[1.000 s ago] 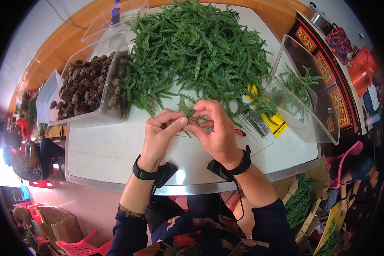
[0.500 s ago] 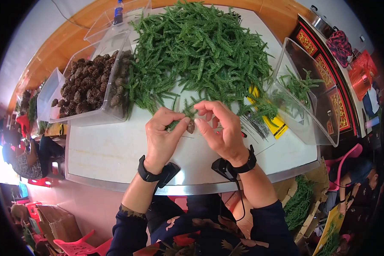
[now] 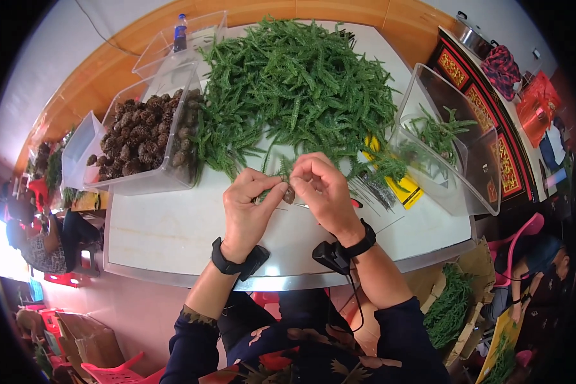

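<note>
Over the near middle of the table, my left hand (image 3: 244, 208) pinches a green artificial pine sprig (image 3: 285, 168) between thumb and forefinger. A small brown pine cone (image 3: 289, 194) hangs right at those fingertips, against the sprig's base. My right hand (image 3: 326, 195) is closed close beside the cone, thumb and forefinger together at the sprig; what they grip is too small to make out. Just beyond both hands rises a big heap of green sprigs (image 3: 301, 83). Partly behind my right hand lies a tool with a red-and-black handle (image 3: 356, 203).
A clear bin of pine cones (image 3: 141, 185) stands at the left, another clear bin (image 3: 422, 192) with some sprigs at the right. Thin dark wires (image 3: 377, 192) lie by a yellow package (image 3: 408, 192). A blue-capped bottle (image 3: 180, 33) stands far left. Other people sit at both sides.
My right hand has closed in on the cone and sprig, its fingertips now nearer my left fingertips. The whole view has shifted slightly; my left hand keeps its pinch.
</note>
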Motion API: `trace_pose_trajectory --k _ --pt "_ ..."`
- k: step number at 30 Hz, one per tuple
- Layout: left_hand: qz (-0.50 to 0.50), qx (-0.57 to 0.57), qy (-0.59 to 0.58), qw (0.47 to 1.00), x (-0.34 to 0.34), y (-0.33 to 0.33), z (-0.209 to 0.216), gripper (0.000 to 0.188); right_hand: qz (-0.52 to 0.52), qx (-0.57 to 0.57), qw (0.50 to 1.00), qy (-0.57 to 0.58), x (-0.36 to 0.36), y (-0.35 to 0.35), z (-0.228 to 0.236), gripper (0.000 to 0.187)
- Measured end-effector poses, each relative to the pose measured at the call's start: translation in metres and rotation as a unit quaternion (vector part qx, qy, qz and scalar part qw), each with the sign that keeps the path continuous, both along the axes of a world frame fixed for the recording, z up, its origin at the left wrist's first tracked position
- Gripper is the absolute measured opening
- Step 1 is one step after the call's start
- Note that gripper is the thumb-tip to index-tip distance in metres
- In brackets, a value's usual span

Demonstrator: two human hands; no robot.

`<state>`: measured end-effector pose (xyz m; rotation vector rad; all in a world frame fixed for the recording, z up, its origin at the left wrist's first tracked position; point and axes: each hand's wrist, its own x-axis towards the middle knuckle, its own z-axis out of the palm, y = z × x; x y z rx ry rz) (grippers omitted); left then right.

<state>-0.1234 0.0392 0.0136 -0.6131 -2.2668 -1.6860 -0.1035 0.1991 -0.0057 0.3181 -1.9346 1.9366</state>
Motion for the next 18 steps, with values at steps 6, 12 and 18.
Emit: trace_pose_trajectory --k 6,12,18 --pt "-0.025 -0.052 0.006 0.998 0.019 -0.012 0.013 0.013 0.079 -0.099 0.983 -0.130 0.016 -0.003 0.029 0.015" --pt "0.020 0.050 -0.065 0.996 0.052 -0.023 0.011 0.012 0.106 -0.144 0.969 -0.169 0.041 -0.020 0.029 0.012" --pt "0.006 0.257 -0.197 0.946 0.076 -0.028 -0.008 0.010 0.086 -0.148 0.979 -0.107 0.067 -0.042 0.014 0.010"
